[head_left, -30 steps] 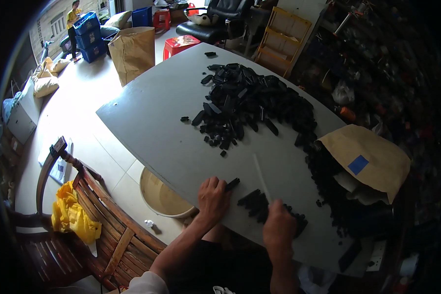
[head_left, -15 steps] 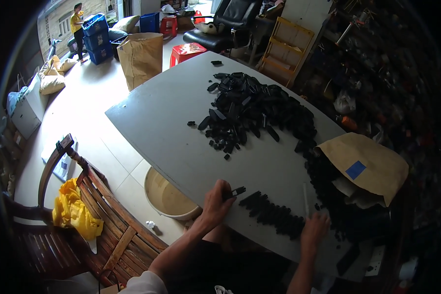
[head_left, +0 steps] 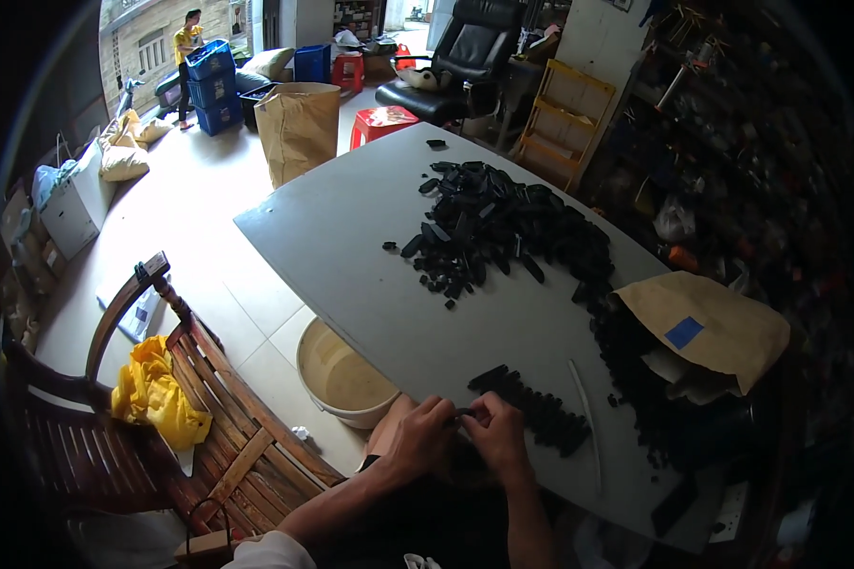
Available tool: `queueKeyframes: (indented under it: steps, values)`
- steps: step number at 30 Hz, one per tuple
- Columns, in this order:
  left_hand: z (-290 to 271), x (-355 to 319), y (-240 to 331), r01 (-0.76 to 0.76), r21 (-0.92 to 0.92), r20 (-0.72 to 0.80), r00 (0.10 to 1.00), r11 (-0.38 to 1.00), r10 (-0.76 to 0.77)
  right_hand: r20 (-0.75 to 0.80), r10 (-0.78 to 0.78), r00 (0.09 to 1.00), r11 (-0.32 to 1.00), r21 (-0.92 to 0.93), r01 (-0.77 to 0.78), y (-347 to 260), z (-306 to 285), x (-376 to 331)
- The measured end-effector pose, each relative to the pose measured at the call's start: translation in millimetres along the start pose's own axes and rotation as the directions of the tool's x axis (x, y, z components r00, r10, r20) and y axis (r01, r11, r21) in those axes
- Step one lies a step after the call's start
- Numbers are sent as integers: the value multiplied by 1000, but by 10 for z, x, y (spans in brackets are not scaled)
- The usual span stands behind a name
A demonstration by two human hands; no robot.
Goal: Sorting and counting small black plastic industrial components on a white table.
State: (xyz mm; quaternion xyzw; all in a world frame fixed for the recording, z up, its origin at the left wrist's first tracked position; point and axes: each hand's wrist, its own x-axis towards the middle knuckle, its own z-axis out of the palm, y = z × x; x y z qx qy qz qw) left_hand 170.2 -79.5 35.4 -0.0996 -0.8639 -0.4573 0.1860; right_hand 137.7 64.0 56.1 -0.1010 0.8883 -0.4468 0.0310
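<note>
My left hand (head_left: 425, 434) and my right hand (head_left: 495, 434) are close together at the table's near edge. A small black plastic piece (head_left: 462, 412) shows between their fingertips. My left fingers are curled round it, and its far side is partly hidden. My right thumb and fingers pinch at its right end; whether they hold a second small part cannot be seen. Just right of my hands, a slanting row of black oblong pieces (head_left: 531, 408) lies on the table. A thin pale strip (head_left: 586, 417) lies to the right of that row.
A big heap of black pieces (head_left: 512, 213) covers the far part of the grey table (head_left: 351, 256). More spill from a brown paper bag (head_left: 712, 318) at the right. A beige bucket (head_left: 342, 375) and a wooden chair (head_left: 228, 408) stand left. Far off, a person stands by blue crates (head_left: 213, 90).
My right hand has moved left from the far end of the row to meet my left hand at the black piece. My left hand has come slightly nearer. The whole view has shifted a little.
</note>
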Motion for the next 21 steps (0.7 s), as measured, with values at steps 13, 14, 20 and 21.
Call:
queueKeyframes:
  steps: [13,14,20,21]
  values:
    - [-25,-225,-70,149,-138,149,980,979,-129,-34,157,987,890,437,-126,125,81,-214]
    - [-21,-216,-67,215,-126,191,963,968,-189,-35,156,987,891,435,-125,122,106,-224]
    - [-49,-283,-344,653,-747,651,681,-123,-335,-130,-478,869,866,-237,441,78,430,-376]
    - [-79,-277,-365,686,-727,629,659,-13,-413,-77,-478,875,855,-268,444,95,481,-388]
